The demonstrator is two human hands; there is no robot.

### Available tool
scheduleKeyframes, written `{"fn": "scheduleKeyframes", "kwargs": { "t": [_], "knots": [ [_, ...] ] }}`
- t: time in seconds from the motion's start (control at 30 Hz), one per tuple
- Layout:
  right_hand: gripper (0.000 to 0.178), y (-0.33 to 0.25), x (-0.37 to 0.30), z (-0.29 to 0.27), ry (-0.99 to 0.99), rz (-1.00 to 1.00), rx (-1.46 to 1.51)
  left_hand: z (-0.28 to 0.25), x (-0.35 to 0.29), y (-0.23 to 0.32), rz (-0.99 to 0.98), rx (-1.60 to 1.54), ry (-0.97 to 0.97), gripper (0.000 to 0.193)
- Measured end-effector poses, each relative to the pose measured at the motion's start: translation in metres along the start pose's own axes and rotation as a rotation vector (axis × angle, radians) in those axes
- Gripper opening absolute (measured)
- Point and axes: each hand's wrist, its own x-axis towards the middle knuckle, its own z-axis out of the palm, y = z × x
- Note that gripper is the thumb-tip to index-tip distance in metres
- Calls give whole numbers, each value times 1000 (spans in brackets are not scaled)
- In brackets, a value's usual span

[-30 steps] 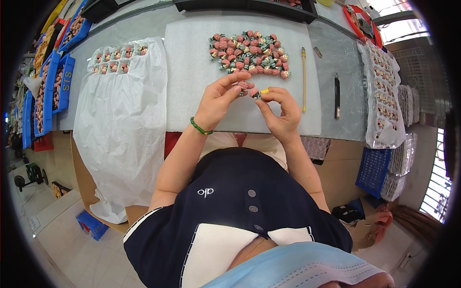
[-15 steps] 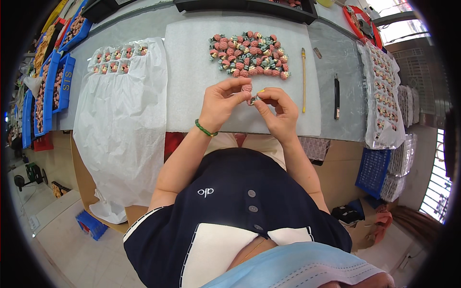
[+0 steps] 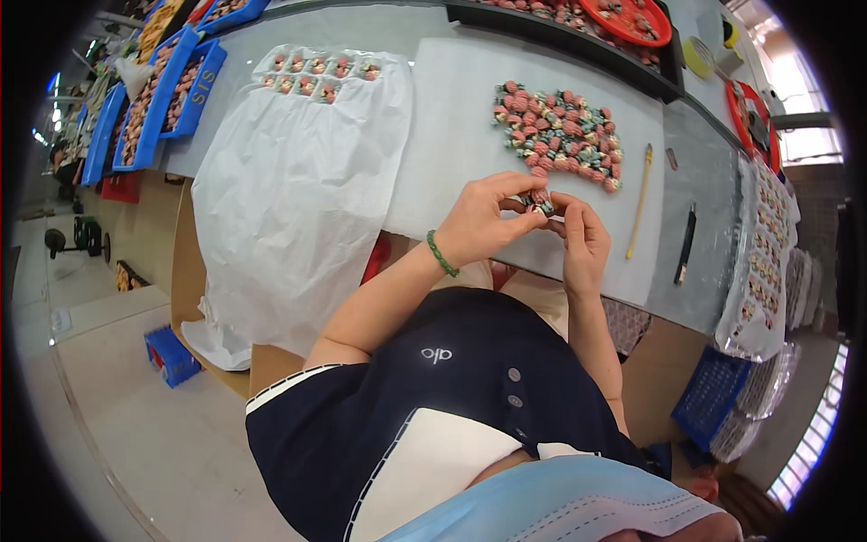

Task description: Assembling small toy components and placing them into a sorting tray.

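Note:
A small figurine (image 3: pixel 540 200) with a pink, knobbly head and a grey-green body is up between my hands, above the near part of the white foam sheet (image 3: pixel 452 135). My left hand (image 3: pixel 488 217) pinches it between thumb and fingers. From the other side, my right hand (image 3: pixel 585 237) has curled fingers against it, the fingertips partly hidden behind the figurine. Just beyond my hands, a pile of similar figurines (image 3: pixel 564 135) lies on the foam.
Left of the foam, white tissue (image 3: pixel 298 199) partly covers a tray of figurines (image 3: pixel 312 77). On the right lie a yellow stick (image 3: pixel 639 203), a black pen-like tool (image 3: pixel 686 244) and a wrapped tray (image 3: pixel 761 253). A black bin (image 3: pixel 578 47) with a red dish (image 3: pixel 628 18) stands behind; blue bins (image 3: pixel 191 90) far left.
The view has swung, so the table sits further right and tilted. The figurine has turned in my fingers, and my right thumb has lifted away from it. A yellow bit at my right fingertips no longer shows.

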Motion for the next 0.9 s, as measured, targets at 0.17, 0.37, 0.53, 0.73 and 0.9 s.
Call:
{"fn": "scheduleKeyframes", "kwargs": {
  "t": [0.17, 0.37, 0.53, 0.73, 0.9],
  "knots": [
    [25, 5, -4, 2, -90, -34, -140, -81, 13, 17, 254, 434, 416, 30],
    [24, 1, -1, -15, -84, 2, -150, -184, 39, -14, -8, 1103, 597, 30],
    [24, 3, 6, -32, -80, 32, -164, -176, 52, -45, 76, 1432, 422, 50],
    [21, 7, 21, -52, -44, 27, -247, -134, 55, -62, -246, 1547, 439, 65],
    [26, -1, 40, -53, 30, -309, -853, -112, 53, -48, -90, 1603, 487, 63]
  ]
}}
